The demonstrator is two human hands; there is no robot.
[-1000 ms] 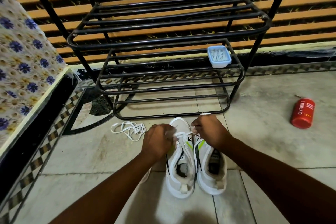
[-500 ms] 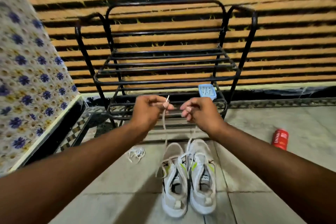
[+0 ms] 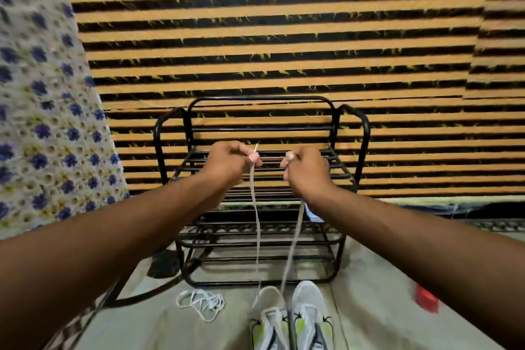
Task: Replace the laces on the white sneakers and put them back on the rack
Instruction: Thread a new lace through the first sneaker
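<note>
Two white sneakers stand side by side on the floor at the bottom: the left sneaker (image 3: pixel 268 318) and the right sneaker (image 3: pixel 311 315). A white lace runs up from the left sneaker in two strands. My left hand (image 3: pixel 230 163) pinches the left strand (image 3: pixel 255 221) near its tip. My right hand (image 3: pixel 306 169) grips the right strand (image 3: pixel 295 239). Both hands are raised in front of the black metal rack (image 3: pixel 261 207). A loose white lace (image 3: pixel 201 302) lies bunched on the floor left of the sneakers.
A light blue box (image 3: pixel 312 213) sits on the rack's lower shelf, mostly hidden by my right forearm. A red can (image 3: pixel 426 298) lies on the floor at the right. A floral cloth (image 3: pixel 42 122) covers the left side. A striped wall stands behind the rack.
Both hands rose from the left sneaker's toe to in front of the rack, pulling the lace ends up and taut. The view tilted upward, so the sneakers now sit at the bottom edge.
</note>
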